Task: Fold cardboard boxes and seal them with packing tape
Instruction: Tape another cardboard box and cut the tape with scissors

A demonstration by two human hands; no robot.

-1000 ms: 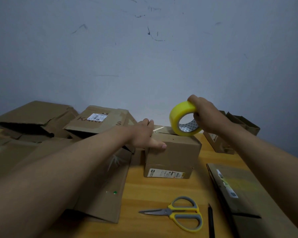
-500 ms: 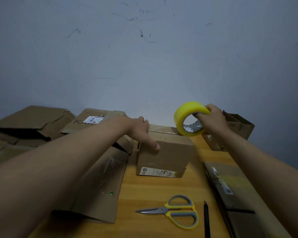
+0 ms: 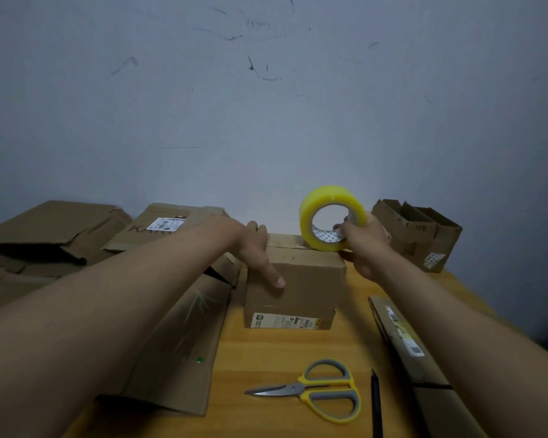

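On the wooden table (image 3: 298, 346), close to the grey wall (image 3: 266, 121), a small closed box (image 3: 304, 279) sits upright with a white label (image 3: 285, 320) along the bottom of its near face. The left hand (image 3: 255, 248) lies over the box's top left edge, fingers straight across the top and the thumb (image 3: 274, 275) pressed flat down the front face, so it steadies the box with an unclenched, flat hold. The right hand (image 3: 366, 245) grasps a yellow tape roll (image 3: 331, 216), fingers hooked through its core and the thumb below; the roll stands on edge and touches the box's top right corner. Whether a strip already runs from the roll onto the cardboard I cannot tell.

Near the front of the table lie scissors (image 3: 323, 390) with yellow and grey handles, blades closed and pointing left, and just to their right a black pen (image 3: 375, 403). A flattened carton (image 3: 178, 343) lies to the left of the box, partly under the left forearm, and more flattened cartons (image 3: 51, 229) are heaped behind it, one with a barcode sticker (image 3: 166, 223). Another flat carton (image 3: 408, 349) lies along the right edge under the right forearm. In the far right corner stands an open box (image 3: 421, 235) with its flaps up.
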